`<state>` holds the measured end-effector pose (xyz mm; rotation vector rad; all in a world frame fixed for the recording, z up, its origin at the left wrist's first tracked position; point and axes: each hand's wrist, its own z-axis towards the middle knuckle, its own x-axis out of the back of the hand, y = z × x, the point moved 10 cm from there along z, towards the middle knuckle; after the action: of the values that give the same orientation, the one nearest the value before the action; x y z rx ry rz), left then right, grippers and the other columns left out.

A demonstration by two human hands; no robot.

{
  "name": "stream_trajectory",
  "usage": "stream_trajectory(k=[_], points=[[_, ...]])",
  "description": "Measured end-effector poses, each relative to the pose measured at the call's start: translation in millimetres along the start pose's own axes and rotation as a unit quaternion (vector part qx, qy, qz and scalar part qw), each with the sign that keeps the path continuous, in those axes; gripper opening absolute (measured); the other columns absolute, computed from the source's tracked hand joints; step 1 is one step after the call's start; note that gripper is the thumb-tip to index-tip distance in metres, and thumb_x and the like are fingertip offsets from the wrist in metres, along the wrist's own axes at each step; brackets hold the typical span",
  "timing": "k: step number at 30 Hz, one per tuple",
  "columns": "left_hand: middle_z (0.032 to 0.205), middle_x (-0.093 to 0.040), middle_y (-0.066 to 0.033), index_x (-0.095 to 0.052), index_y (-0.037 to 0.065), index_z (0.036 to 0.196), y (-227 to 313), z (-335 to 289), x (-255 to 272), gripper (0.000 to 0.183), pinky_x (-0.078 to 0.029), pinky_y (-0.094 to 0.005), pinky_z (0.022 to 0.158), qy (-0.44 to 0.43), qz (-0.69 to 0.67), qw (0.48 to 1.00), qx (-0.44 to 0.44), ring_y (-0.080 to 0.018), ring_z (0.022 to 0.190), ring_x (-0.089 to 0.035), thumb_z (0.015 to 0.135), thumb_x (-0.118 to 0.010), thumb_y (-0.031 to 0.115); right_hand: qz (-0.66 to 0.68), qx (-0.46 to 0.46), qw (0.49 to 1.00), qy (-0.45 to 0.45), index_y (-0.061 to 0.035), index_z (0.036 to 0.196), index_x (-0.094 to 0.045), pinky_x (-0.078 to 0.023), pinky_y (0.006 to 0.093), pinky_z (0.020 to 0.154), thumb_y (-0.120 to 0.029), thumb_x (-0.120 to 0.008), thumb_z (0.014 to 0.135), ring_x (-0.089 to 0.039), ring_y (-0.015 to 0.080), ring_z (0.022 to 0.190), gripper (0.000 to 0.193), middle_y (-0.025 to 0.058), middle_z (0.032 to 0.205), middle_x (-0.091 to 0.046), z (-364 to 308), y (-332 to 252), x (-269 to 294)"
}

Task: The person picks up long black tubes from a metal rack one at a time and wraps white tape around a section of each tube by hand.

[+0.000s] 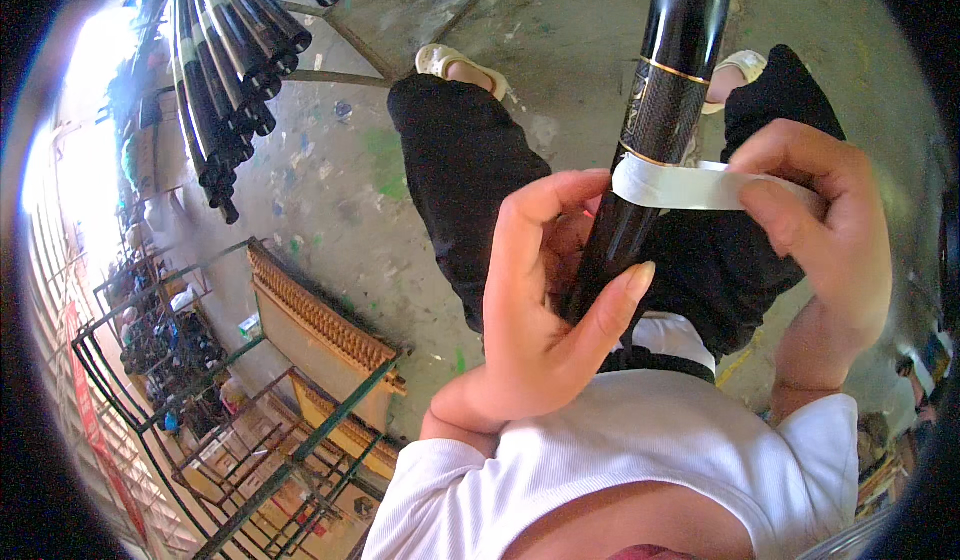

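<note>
Paint-flecked floor (330, 190) lies below the black tube (665, 115) slanting between the legs (455, 160), left hand (540, 310) half-curled round it, apparently for steadiness, right hand (835, 200) pinching white tape (685, 188), presumably for tension.

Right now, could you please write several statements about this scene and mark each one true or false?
1. The right-hand grip pinches a white strip. True.
2. The strip touches the black pole. True.
3. The left-hand grip is far from the pole. False: the left-hand grip is around the pole.
4. The dark tubes are at the picture's lower right. False: the tubes are at the upper left.
5. The trousers are white. False: the trousers are black.
</note>
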<state>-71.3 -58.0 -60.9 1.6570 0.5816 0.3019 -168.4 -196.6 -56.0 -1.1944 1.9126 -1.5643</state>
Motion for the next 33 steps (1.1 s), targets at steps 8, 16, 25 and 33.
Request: stream_trajectory(k=[8, 16, 25, 33], points=[[0.094, -0.058, -0.0100, -0.039, -0.001, 0.104, -21.9, 6.9, 15.9, 0.044, -0.049, -0.0216, 0.071, 0.032, -0.108, 0.990, 0.088, -0.0105, 0.081, -0.058, 0.074, -0.072, 0.001, -0.078, -0.008, 0.991, 0.106, -0.0047, 0.063, -0.046, -0.020, 0.0227, 0.050, -0.035, -0.069, 0.069, -0.031, 0.0049, 0.058, 0.038, -0.0036, 0.062, -0.036, -32.6, -2.8, 23.8], [0.097, -0.059, -0.0121, -0.044, -0.004, 0.105, -19.4, 5.9, 15.5, 0.039, -0.052, -0.0250, 0.067, 0.021, -0.177, 0.981, 0.073, -0.0124, 0.075, -0.060, 0.076, -0.069, 0.000, -0.069, 0.012, 0.991, 0.118, -0.0044, 0.064, -0.045, -0.020, 0.0212, 0.050, -0.029, -0.065, 0.076, -0.033, 0.0039, 0.057, 0.033, -0.0027, 0.061, -0.040, -25.3, -8.0, 20.3], [0.102, -0.058, -0.0157, -0.044, -0.006, 0.114, -22.0, 2.9, 12.2, 0.040, -0.050, -0.0257, 0.067, -0.009, -0.200, 0.976, 0.080, -0.0166, 0.075, -0.061, 0.087, -0.060, 0.018, -0.066, 0.040, 0.996, 0.038, -0.0037, 0.065, -0.047, -0.024, 0.0206, 0.050, -0.028, -0.065, 0.078, -0.037, 0.0042, 0.057, 0.033, -0.0024, 0.061, -0.041, -1.8, 0.1, 8.0], [0.095, -0.059, -0.0140, -0.038, -0.004, 0.118, -19.0, 8.8, 14.7, 0.050, -0.046, -0.0235, 0.060, -0.020, -0.187, 0.982, 0.030, -0.0127, 0.066, -0.055, 0.084, -0.064, 0.019, -0.050, 0.032, 0.997, 0.046, -0.0027, 0.063, -0.047, -0.026, 0.0210, 0.050, -0.026, -0.067, 0.076, -0.038, 0.0043, 0.057, 0.034, -0.0018, 0.061, -0.042, -0.8, -14.4, -0.1]])
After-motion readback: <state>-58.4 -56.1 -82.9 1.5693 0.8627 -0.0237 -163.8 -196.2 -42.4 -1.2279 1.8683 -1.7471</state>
